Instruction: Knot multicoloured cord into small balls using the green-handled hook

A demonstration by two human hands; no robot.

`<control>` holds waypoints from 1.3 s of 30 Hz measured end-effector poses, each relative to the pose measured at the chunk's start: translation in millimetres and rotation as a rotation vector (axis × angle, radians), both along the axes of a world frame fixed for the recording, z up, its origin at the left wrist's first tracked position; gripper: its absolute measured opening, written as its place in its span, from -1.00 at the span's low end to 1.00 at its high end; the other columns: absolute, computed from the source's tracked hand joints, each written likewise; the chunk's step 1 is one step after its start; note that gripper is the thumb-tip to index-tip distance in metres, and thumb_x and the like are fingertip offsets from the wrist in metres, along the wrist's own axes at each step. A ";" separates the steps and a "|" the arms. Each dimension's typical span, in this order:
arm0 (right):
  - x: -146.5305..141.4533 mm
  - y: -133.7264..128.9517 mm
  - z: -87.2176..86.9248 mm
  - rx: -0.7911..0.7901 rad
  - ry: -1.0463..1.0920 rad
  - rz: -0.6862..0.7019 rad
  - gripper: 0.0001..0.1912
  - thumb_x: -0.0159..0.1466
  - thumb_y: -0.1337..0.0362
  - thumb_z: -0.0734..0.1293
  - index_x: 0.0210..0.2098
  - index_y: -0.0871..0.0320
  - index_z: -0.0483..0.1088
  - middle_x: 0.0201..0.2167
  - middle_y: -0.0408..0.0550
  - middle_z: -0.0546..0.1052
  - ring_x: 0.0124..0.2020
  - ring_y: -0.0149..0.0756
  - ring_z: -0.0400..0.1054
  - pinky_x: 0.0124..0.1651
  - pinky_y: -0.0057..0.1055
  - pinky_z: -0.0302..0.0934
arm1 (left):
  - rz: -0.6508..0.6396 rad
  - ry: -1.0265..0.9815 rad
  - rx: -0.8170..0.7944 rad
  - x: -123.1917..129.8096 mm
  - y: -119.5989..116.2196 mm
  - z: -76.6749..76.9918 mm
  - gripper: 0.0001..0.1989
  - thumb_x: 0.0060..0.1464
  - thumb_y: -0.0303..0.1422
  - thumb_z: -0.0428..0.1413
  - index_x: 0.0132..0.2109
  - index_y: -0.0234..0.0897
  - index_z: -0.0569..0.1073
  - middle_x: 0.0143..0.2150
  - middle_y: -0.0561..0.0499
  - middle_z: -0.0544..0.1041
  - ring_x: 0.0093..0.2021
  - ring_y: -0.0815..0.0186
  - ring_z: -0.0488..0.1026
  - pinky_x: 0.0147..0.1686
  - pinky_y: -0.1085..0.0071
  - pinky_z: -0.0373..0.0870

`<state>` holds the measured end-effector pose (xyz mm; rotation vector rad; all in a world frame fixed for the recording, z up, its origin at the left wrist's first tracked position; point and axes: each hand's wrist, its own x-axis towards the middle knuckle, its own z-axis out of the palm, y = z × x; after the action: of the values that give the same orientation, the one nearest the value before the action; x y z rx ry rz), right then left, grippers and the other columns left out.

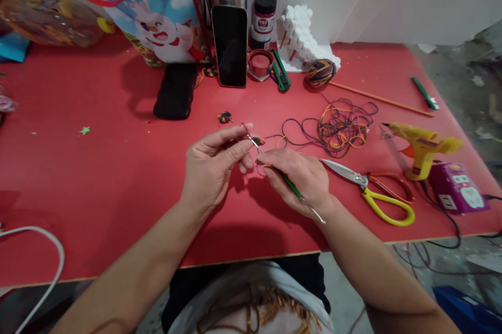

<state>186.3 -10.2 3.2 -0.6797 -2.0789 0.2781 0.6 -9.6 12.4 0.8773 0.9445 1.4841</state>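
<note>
Pale garment (274, 274) nearest the camera; snag and slip risks noted at the crochet hook (291, 183).

Reference point: yarn tangle (342, 129) on the red surface (129, 182). Left of it, a small multicoloured yarn piece (258, 140) sits by the fingertips. The right hand (301, 180), nearer the wearer than the tangle, is closed around the hook's green grip. The left hand (209, 164), farther left, is partly closed, a thin strand (246, 128) looped at its index fingertip; what its thumb pinches cannot be told.

Findings, by judgement: the loose coils could knot or jerk the feed, pulling the strand off the finger. A slip of the metal tip, working close to bare fingertips, could drop a loop or prick skin. Scissors (386, 197), on the tangle's near side, point their blades at the right hand; a backward sweep could meet the tip. Right of the tangle, the glue gun (422, 148) aims its nozzle at the coils; if hot, it could scorch them.
</note>
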 end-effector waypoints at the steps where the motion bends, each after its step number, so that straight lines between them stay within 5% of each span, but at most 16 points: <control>1: 0.1 0.1 0.0 -0.010 0.006 0.014 -0.71 0.46 0.43 0.37 0.15 0.13 0.45 -0.07 0.04 0.76 -0.08 -0.27 0.69 -0.03 -0.42 0.53 | -0.001 0.013 0.010 -0.2 -0.8 -1.1 -0.76 0.05 -0.42 0.50 -0.11 -0.11 0.79 -0.39 0.05 0.69 -0.53 0.45 0.52 -0.49 0.51 0.55; 7: -2.8 -2.4 0.0 -0.006 -0.030 -0.054 -0.74 0.50 0.38 0.34 0.15 0.10 0.45 -0.10 -0.01 0.76 -0.15 -0.30 0.67 -0.12 -0.42 0.50 | 0.060 0.137 0.120 0.9 -7.3 -7.8 -0.66 0.15 -0.54 0.42 -0.01 0.01 0.78 -0.14 0.06 0.75 -0.28 0.41 0.66 -0.20 0.47 0.68; 15: -18.0 -9.4 -10.8 0.032 -0.169 -0.252 -0.75 0.59 0.27 0.21 0.18 0.08 0.42 -0.20 -0.03 0.72 -0.30 -0.30 0.60 -0.28 -0.41 0.39 | 0.134 0.101 -0.018 8.5 -9.3 -11.3 -0.69 0.07 -0.45 0.49 -0.04 -0.05 0.78 -0.08 0.02 0.77 -0.14 0.33 0.70 -0.03 0.40 0.68; 22: -19.4 -7.4 -12.1 0.119 -0.111 -0.243 -0.79 0.57 0.29 0.26 0.15 0.15 0.40 -0.15 0.04 0.73 -0.23 -0.27 0.63 -0.27 -0.42 0.44 | 0.013 -0.048 -0.119 4.6 -4.1 -8.9 -0.72 -0.01 -0.44 0.51 -0.11 -0.14 0.78 -0.20 -0.01 0.76 -0.22 0.36 0.67 -0.13 0.44 0.64; 28: -16.8 -4.6 -5.7 0.026 -0.020 -0.136 -0.73 0.55 0.32 0.29 0.22 0.09 0.39 -0.02 0.01 0.75 -0.04 -0.30 0.67 -0.01 -0.45 0.51 | -0.023 -0.052 -0.063 -1.0 -0.7 -0.9 -0.71 -0.01 -0.48 0.49 -0.10 -0.17 0.79 -0.29 0.02 0.71 -0.41 0.46 0.56 -0.34 0.52 0.56; 34: -18.1 -8.2 -5.0 0.015 -0.067 -0.172 -0.73 0.55 0.36 0.28 0.20 0.10 0.41 0.00 -0.01 0.76 -0.10 -0.32 0.69 -0.09 -0.47 0.49 | 0.099 0.107 0.051 3.3 -7.3 -11.9 -0.68 0.11 -0.48 0.45 -0.01 -0.04 0.78 -0.12 0.01 0.76 -0.17 0.36 0.68 -0.10 0.44 0.67; 39: -22.6 -11.1 -12.4 0.059 -0.149 -0.300 -0.74 0.58 0.32 0.23 0.20 0.16 0.41 -0.13 0.01 0.75 -0.24 -0.29 0.66 -0.26 -0.43 0.42 | 0.132 0.025 -0.050 11.7 -9.4 -10.4 -0.71 0.04 -0.45 0.50 -0.07 -0.08 0.79 -0.11 0.01 0.77 -0.13 0.35 0.70 -0.04 0.46 0.66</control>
<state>163.7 -21.3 -9.2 -0.9885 -2.0797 -0.0038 12.3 -19.0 2.0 0.8118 1.0701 1.5579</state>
